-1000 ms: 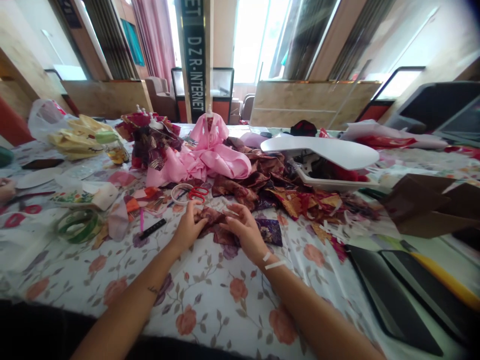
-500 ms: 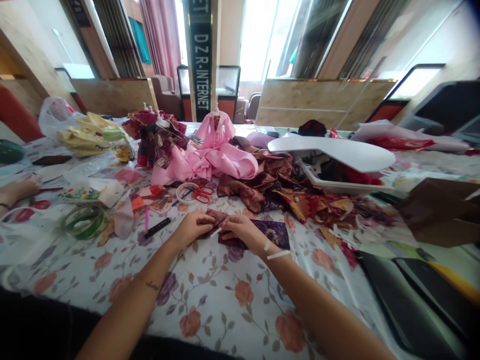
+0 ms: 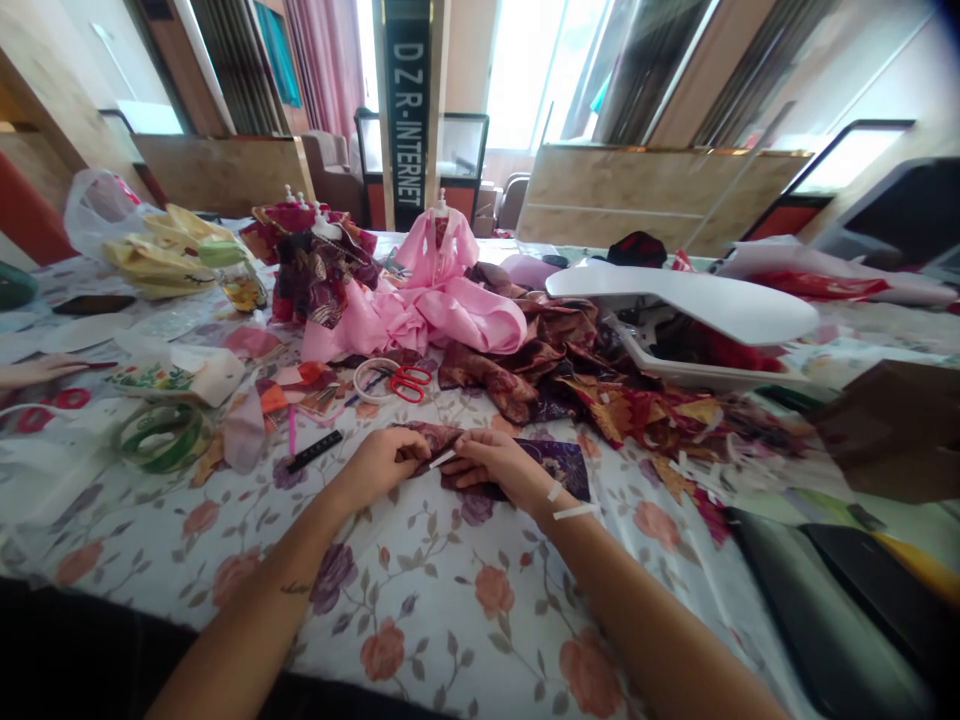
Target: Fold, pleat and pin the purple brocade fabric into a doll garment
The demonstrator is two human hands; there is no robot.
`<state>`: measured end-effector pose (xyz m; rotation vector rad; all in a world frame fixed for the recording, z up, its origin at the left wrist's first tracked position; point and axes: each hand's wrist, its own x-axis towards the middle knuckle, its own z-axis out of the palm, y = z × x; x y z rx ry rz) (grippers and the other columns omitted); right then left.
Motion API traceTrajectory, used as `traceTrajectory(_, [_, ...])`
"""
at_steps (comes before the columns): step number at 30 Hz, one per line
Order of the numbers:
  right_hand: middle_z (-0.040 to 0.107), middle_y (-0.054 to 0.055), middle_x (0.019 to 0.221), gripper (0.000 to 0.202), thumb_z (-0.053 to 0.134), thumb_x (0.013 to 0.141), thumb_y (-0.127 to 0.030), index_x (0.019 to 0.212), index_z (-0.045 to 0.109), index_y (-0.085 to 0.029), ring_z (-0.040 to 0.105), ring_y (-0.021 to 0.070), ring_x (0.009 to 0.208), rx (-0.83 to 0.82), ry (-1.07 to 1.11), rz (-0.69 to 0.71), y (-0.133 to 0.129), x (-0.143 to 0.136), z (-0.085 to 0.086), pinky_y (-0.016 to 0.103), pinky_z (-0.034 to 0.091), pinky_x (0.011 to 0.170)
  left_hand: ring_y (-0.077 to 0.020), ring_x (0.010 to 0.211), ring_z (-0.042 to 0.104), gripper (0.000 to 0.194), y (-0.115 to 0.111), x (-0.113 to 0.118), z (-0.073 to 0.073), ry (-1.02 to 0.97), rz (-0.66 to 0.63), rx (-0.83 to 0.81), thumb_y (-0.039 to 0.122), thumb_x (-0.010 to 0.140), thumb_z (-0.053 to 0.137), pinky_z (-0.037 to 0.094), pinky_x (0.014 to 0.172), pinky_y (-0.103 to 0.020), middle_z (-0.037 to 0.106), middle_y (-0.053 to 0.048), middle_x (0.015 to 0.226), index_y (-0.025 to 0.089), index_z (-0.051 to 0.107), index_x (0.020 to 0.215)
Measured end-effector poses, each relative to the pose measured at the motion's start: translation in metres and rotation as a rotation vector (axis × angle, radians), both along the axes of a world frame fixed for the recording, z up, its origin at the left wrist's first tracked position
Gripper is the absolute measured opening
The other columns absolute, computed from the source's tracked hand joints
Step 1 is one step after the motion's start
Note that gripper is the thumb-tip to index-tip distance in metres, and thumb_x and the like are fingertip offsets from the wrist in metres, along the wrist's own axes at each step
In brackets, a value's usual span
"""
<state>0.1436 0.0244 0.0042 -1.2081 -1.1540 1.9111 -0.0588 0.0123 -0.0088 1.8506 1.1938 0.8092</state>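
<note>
My left hand [image 3: 386, 465] is closed with its fingertips on a brownish-red patterned cloth [image 3: 439, 436] lying on the table. Close beside it, my right hand [image 3: 499, 462] pinches a narrow white strip [image 3: 442, 458] over the same cloth. The other fingers of that hand curl above the fabric and partly hide it. Under and past my right wrist lies a dark purple flowered cloth [image 3: 574, 468]. Two short white strips [image 3: 574, 512] stick to my right wrist.
Red-handled scissors [image 3: 410, 383], a white ring and a black ruler-like piece [image 3: 315, 451] lie ahead. Behind stand dressed mannequins, one in pink [image 3: 439, 245]. Tape rolls [image 3: 161, 440] are left, fabric scraps and folders [image 3: 810, 590] right. Another person's hand [image 3: 45, 372] rests far left.
My left fingers have curled in more, and my right hand has shifted slightly with the white strip. The other person's hand has flattened and moved left. The whole view has shifted a little.
</note>
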Motion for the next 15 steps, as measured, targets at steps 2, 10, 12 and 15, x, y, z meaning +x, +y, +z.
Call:
traceTrajectory(2, [0.070, 0.005, 0.065, 0.009, 0.060, 0.078, -0.021, 0.072, 0.056, -0.016, 0.068, 0.0132, 0.059, 0.004, -0.035, 0.035, 0.002, -0.004, 0.001, 0.017, 0.053, 0.048, -0.0175, 0.075, 0.063, 0.022, 0.002, -0.003, 0.001, 0.041, -0.007, 0.039, 0.010, 0.072, 0.054, 0.047, 0.070, -0.026, 0.071, -0.004, 0.082, 0.018, 0.073, 0.080])
traceTrajectory(10, [0.070, 0.006, 0.064, 0.009, 0.057, 0.078, -0.019, 0.071, 0.058, -0.014, 0.065, 0.0127, 0.054, -0.030, -0.081, 0.057, 0.003, -0.019, -0.002, 0.017, 0.050, 0.042, -0.0189, 0.080, 0.065, 0.022, 0.007, -0.007, 0.000, -0.028, -0.004, -0.087, 0.015, 0.075, 0.054, 0.048, 0.072, -0.027, 0.071, -0.005, 0.089, 0.018, 0.074, 0.084])
traceTrajectory(12, [0.070, 0.006, 0.066, 0.009, 0.057, 0.078, -0.019, 0.071, 0.057, -0.015, 0.065, 0.0124, 0.055, -0.044, -0.054, 0.020, 0.002, -0.019, -0.005, 0.017, 0.050, 0.042, -0.0193, 0.077, 0.064, 0.018, 0.005, -0.004, -0.001, -0.037, 0.041, -0.112, 0.018, 0.073, 0.057, 0.048, 0.070, -0.027, 0.071, -0.005, 0.087, 0.017, 0.073, 0.083])
traceTrajectory(15, [0.070, 0.005, 0.070, 0.008, 0.058, 0.077, -0.020, 0.071, 0.054, -0.016, 0.067, 0.0131, 0.058, -0.047, -0.006, -0.013, 0.001, -0.018, -0.008, 0.016, 0.049, 0.041, -0.0186, 0.072, 0.062, 0.016, 0.004, -0.001, -0.002, -0.007, 0.090, -0.123, 0.020, 0.068, 0.063, 0.047, 0.065, -0.027, 0.069, -0.005, 0.080, 0.016, 0.071, 0.082])
